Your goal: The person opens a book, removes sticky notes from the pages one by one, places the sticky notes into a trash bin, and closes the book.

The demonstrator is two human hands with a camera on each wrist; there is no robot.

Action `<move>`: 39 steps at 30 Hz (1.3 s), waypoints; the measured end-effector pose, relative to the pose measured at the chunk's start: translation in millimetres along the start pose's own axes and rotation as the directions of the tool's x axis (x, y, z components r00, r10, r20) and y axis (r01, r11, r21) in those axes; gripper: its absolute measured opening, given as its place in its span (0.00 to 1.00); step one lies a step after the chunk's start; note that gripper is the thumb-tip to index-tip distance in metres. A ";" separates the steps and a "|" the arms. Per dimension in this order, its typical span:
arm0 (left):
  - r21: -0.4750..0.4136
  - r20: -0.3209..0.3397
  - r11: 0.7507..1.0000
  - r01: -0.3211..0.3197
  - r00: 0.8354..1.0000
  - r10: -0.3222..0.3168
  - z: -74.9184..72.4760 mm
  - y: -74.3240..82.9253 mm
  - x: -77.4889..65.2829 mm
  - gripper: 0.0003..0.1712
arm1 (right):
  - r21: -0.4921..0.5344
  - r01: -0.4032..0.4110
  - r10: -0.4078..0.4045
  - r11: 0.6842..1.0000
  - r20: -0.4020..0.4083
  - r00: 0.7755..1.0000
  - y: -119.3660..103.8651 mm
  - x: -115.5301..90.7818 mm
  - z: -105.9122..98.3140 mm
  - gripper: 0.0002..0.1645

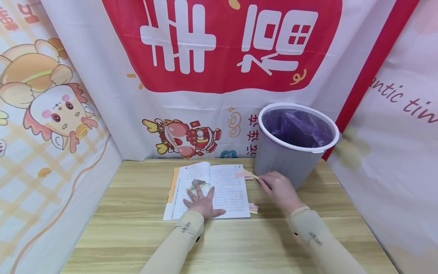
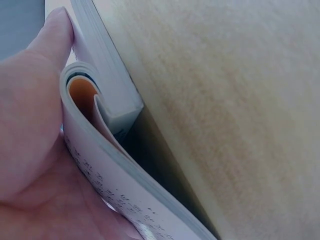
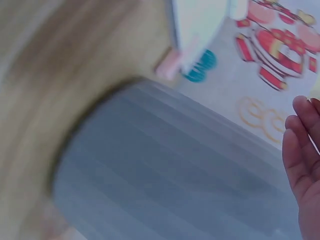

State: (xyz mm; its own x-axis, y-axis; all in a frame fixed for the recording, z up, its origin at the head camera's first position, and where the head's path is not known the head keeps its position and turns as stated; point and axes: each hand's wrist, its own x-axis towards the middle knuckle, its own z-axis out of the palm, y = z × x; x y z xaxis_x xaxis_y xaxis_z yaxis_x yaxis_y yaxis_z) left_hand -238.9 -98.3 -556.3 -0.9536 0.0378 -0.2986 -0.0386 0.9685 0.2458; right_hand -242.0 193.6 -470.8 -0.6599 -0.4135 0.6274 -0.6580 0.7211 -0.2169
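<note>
An open book (image 1: 227,198) lies on the wooden table, with print on both pages and a small picture on the left one. My left hand (image 1: 203,205) rests on it with spread fingers, across the left page and the gutter. In the left wrist view the book's lower edge (image 2: 140,172) shows its pages curving up beside the palm. My right hand (image 1: 282,190) pinches a thin yellow sticky tab (image 1: 252,174) by the book's right edge. A pink sticky tab (image 1: 240,174) lies on the upper right page. More pink and yellow tabs (image 1: 253,208) stick out lower down.
A grey trash bin (image 1: 284,160) with a white rim and a purple liner (image 1: 301,125) stands behind my right hand, close to the book. Printed cloth (image 1: 219,106) hangs along the back of the table (image 1: 232,243) and on both sides.
</note>
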 end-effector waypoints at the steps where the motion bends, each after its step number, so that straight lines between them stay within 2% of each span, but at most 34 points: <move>1: -0.003 -0.001 1.000 0.000 1.000 0.000 1.7 -0.7 1.7 0.65 | 0.005 0.012 -0.012 1.000 -0.023 1.000 -1.8 2.9 -5.1 0.06; 5: -0.015 -0.007 1.000 0.001 1.000 -0.001 10.3 -4.0 9.0 0.66 | 0.004 0.082 -0.081 0.997 -0.132 0.988 -8.7 16.4 -30.0 0.10; 9: -0.019 -0.010 1.000 0.001 1.000 -0.001 18.2 -6.6 15.9 0.68 | -0.006 0.147 -0.144 0.989 -0.250 0.958 -12.4 30.6 -59.4 0.13; 11: -0.023 -0.018 1.000 -0.003 1.000 0.003 17.1 -5.7 14.8 0.68 | -0.020 0.165 -0.163 0.986 -0.310 0.937 -12.4 37.4 -74.9 0.13; 15: -0.016 -0.023 1.000 -0.008 1.000 0.008 8.2 -2.5 6.6 0.66 | -0.048 0.150 -0.157 0.988 -0.406 0.901 -9.8 49.1 -104.9 0.13; 18: -0.016 -0.032 1.000 -0.016 0.999 0.016 4.0 -1.9 1.8 0.65 | -0.069 0.105 -0.124 0.992 -0.429 0.895 -3.4 54.9 -123.9 0.14; 22: -0.022 -0.029 1.000 -0.018 0.999 0.017 3.7 -2.6 1.3 0.65 | -0.099 0.052 -0.091 0.994 -0.434 0.896 10.1 59.4 -140.3 0.13; 26: -0.019 -0.015 1.000 -0.010 1.000 0.010 4.4 -3.2 3.2 0.65 | -0.119 0.007 -0.060 0.993 -0.448 0.892 21.5 62.4 -147.8 0.12; 29: -0.028 -0.004 1.000 -0.003 1.000 0.003 6.5 -4.1 5.8 0.64 | -0.133 -0.045 -0.018 0.990 -0.438 0.899 28.4 64.8 -151.1 0.12; 32: -0.037 -0.006 0.999 -0.003 1.000 0.003 9.9 -5.1 8.4 0.65 | -0.143 -0.104 0.040 0.984 -0.392 0.919 34.9 67.5 -154.7 0.12; 35: -0.043 -0.015 0.999 -0.009 1.000 0.008 13.8 -6.2 11.0 0.66 | -0.141 -0.184 0.132 0.973 -0.314 0.940 40.1 70.3 -158.2 0.14; 39: -0.049 -0.011 0.999 -0.009 1.000 0.009 14.8 -6.6 12.1 0.66 | -0.136 -0.299 0.266 0.945 -0.218 0.939 47.2 74.3 -160.7 0.17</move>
State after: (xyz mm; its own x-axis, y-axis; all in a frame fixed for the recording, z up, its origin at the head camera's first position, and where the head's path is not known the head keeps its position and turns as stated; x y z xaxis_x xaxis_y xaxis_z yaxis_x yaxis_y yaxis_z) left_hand -245.8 -100.5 -575.2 -0.9570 0.0438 -0.2867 -0.0441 0.9551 0.2930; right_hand -263.8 286.3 -314.3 -0.7158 -0.0755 0.6942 -0.3751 0.8801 -0.2910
